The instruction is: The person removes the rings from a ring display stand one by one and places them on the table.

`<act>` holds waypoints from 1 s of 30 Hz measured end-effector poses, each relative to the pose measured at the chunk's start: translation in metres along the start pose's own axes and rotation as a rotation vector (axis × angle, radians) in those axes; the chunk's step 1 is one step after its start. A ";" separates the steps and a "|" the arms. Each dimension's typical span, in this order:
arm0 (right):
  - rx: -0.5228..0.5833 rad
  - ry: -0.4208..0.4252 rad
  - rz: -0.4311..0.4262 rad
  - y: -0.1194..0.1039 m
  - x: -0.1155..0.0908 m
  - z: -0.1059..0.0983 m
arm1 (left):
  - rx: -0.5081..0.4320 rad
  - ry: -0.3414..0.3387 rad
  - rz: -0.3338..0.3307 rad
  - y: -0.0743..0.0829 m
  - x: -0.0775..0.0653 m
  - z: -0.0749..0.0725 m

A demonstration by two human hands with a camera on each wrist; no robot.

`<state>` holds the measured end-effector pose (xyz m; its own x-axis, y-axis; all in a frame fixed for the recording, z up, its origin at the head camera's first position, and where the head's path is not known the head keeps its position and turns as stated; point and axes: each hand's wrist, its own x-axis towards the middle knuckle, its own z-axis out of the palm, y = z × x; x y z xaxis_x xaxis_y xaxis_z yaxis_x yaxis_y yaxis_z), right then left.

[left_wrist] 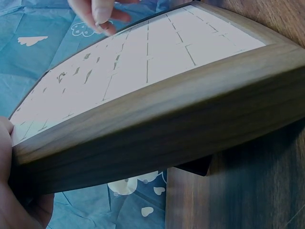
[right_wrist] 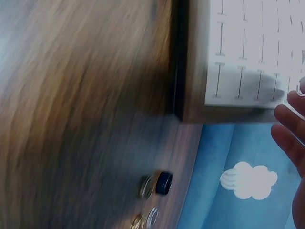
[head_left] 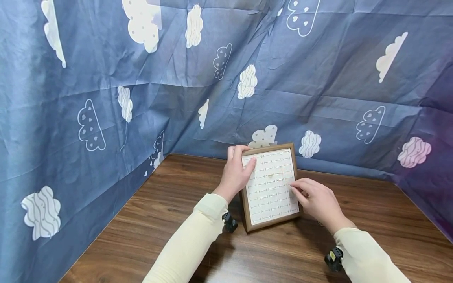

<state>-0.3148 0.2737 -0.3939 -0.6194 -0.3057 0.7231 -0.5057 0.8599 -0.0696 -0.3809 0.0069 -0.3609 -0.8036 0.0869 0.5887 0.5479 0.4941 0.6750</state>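
A wood-framed ring display board (head_left: 253, 196) with a white slotted panel stands tilted on the table. My left hand (head_left: 236, 173) grips its upper left corner, thumb over the front and fingers behind. At the panel's right side, my right hand (head_left: 320, 202) pinches a small ring (right_wrist: 300, 88) between thumb and fingertips; most of the ring is hidden. A gold-coloured ring (head_left: 270, 175) sits in a slot near the middle of the panel, and a few other small rings sit in slots around it.
Several loose rings lie on the wooden table to the right of the board, among them a black ring (right_wrist: 164, 182) and a silver ring (right_wrist: 152, 217). A blue cloth (head_left: 212, 98) with white clouds hangs behind the table (head_left: 170, 204).
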 end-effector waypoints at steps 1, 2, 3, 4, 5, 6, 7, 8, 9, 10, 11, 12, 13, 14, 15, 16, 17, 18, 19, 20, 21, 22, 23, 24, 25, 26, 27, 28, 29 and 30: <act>-0.006 -0.010 -0.001 0.002 -0.002 -0.001 | 0.000 0.000 0.001 0.000 0.000 0.000; -0.009 -0.020 -0.003 0.005 -0.004 -0.002 | 0.000 0.001 0.002 0.000 0.000 0.000; -0.015 -0.033 -0.002 0.007 -0.006 -0.004 | 0.000 0.001 0.003 0.000 0.000 0.000; -0.019 -0.049 0.000 0.009 -0.008 -0.005 | -0.001 0.002 0.004 0.001 0.000 -0.001; -0.021 -0.066 0.001 0.012 -0.011 -0.006 | -0.002 0.001 0.004 0.001 0.000 -0.001; -0.024 -0.083 0.004 0.015 -0.013 -0.008 | -0.003 0.001 0.004 0.001 0.000 -0.001; -0.028 -0.101 0.009 0.016 -0.015 -0.009 | -0.004 0.001 0.004 0.001 0.000 -0.001; -0.033 -0.117 0.014 0.019 -0.018 -0.010 | -0.006 0.000 0.002 0.001 -0.001 -0.001; -0.038 -0.135 0.023 0.021 -0.020 -0.012 | -0.006 -0.002 0.001 0.001 -0.001 -0.001; -0.039 -0.153 0.031 0.023 -0.022 -0.013 | -0.006 -0.003 0.000 0.001 -0.001 -0.001; -0.043 -0.167 0.037 0.025 -0.024 -0.014 | -0.005 -0.005 0.000 0.001 -0.001 -0.001; -0.048 -0.178 0.043 0.027 -0.026 -0.016 | -0.006 -0.006 -0.001 0.001 -0.001 -0.001; -0.053 -0.190 0.049 0.028 -0.028 -0.017 | -0.006 -0.006 -0.002 0.001 -0.001 -0.001; -0.056 -0.201 0.053 0.030 -0.029 -0.018 | -0.006 -0.006 -0.001 0.002 -0.001 -0.001; -0.059 -0.208 0.054 0.031 -0.031 -0.019 | -0.006 -0.005 0.001 0.002 -0.001 -0.001; -0.062 -0.215 0.053 0.033 -0.032 -0.019 | -0.006 -0.004 0.001 0.002 -0.001 -0.001; -0.067 -0.221 0.053 0.034 -0.034 -0.020 | -0.007 -0.003 0.002 0.001 -0.001 -0.002; -0.071 -0.230 0.054 0.035 -0.035 -0.020 | -0.008 -0.003 0.001 0.001 -0.001 -0.002; -0.072 -0.241 0.058 0.036 -0.037 -0.021 | -0.008 -0.003 0.000 0.001 -0.001 -0.002; -0.074 -0.252 0.062 0.037 -0.039 -0.022 | -0.009 -0.004 -0.001 0.001 -0.001 -0.002; -0.075 -0.264 0.065 0.038 -0.041 -0.022 | -0.008 -0.005 -0.003 0.001 -0.001 -0.002; -0.075 -0.279 0.068 0.038 -0.043 -0.023 | -0.007 -0.005 -0.005 0.001 -0.001 -0.002; -0.077 -0.292 0.067 0.039 -0.045 -0.023 | -0.007 -0.006 -0.006 0.000 -0.001 -0.002; -0.080 -0.304 0.063 0.039 -0.046 -0.023 | -0.006 -0.008 -0.007 0.000 -0.001 -0.002; -0.084 -0.313 0.058 0.040 -0.048 -0.024 | -0.006 -0.009 -0.008 0.000 -0.001 -0.002; -0.089 -0.318 0.048 0.041 -0.050 -0.024 | -0.006 -0.011 -0.009 0.000 -0.001 -0.002; -0.092 -0.322 0.038 0.041 -0.052 -0.024 | -0.005 -0.013 -0.009 0.000 0.000 -0.001; -0.098 -0.320 0.024 0.042 -0.054 -0.024 | -0.007 -0.015 -0.009 0.000 0.000 -0.001; -0.101 -0.319 0.013 0.043 -0.056 -0.024 | -0.007 -0.017 -0.010 0.000 0.000 -0.001; -0.102 -0.318 0.001 0.043 -0.058 -0.025 | -0.007 -0.018 -0.009 0.000 0.000 -0.001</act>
<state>-0.2861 0.3389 -0.4217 -0.7843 -0.4038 0.4710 -0.4526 0.8916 0.0108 -0.3802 0.0061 -0.3603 -0.8127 0.0974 0.5745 0.5418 0.4893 0.6834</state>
